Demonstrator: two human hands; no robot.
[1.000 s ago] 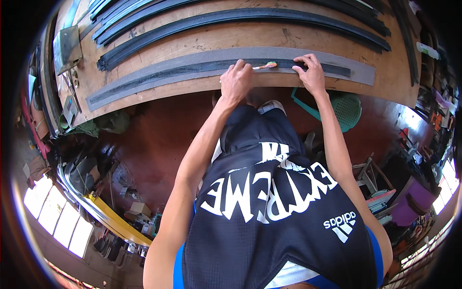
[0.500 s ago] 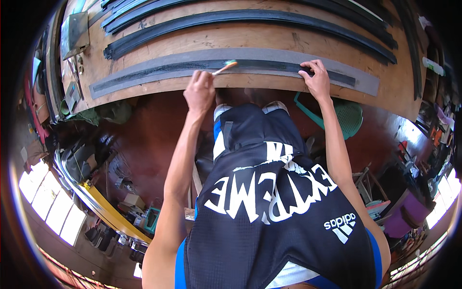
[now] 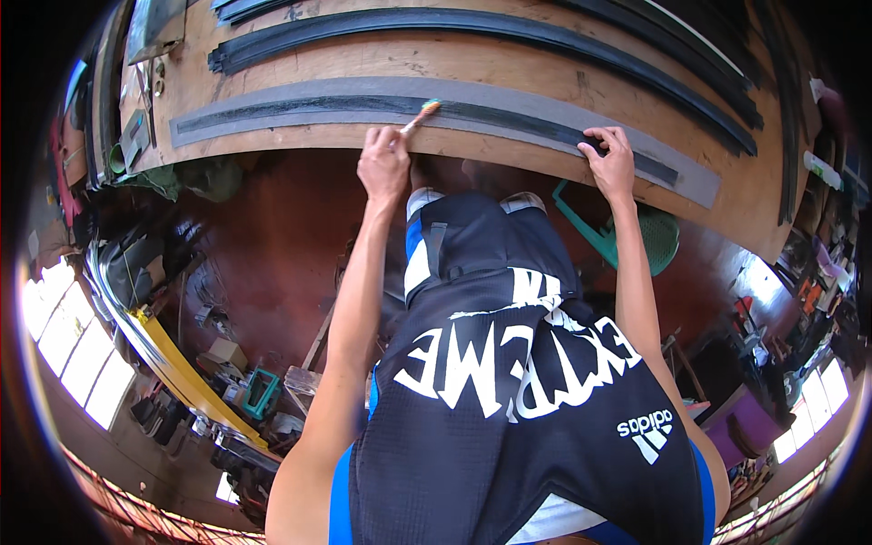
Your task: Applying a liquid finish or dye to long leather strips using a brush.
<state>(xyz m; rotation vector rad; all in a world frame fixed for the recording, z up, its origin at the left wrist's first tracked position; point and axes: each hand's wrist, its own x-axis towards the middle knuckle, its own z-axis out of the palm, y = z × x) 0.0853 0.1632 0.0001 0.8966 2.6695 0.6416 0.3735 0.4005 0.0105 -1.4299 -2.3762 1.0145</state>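
Observation:
A long, narrow black strip [image 3: 509, 120] lies along a wider grey backing strip [image 3: 363, 88] near the table's front edge. My left hand [image 3: 383, 162] is closed around the handle of a small brush [image 3: 419, 118]. Its greenish-orange bristles are over the middle of the black strip; whether they touch it I cannot tell. Farther right, my right hand [image 3: 612, 165] has its thumb and curled fingers on the black strip, gripping it at its edges. Part of the strip is hidden under those fingers.
Bundles of long dark strips [image 3: 391, 34] lie across the wooden table [image 3: 272, 136] beyond the work. A metal-looking box [image 3: 154, 29] stands at the far left. Below the table's edge is a green plastic chair [image 3: 656, 238]; a yellow beam [image 3: 186, 377] runs along the left.
The view has turned slightly, shifting the table. My left hand has swung the brush to a steeper angle, its tip a little farther left. My right hand stays on the strip.

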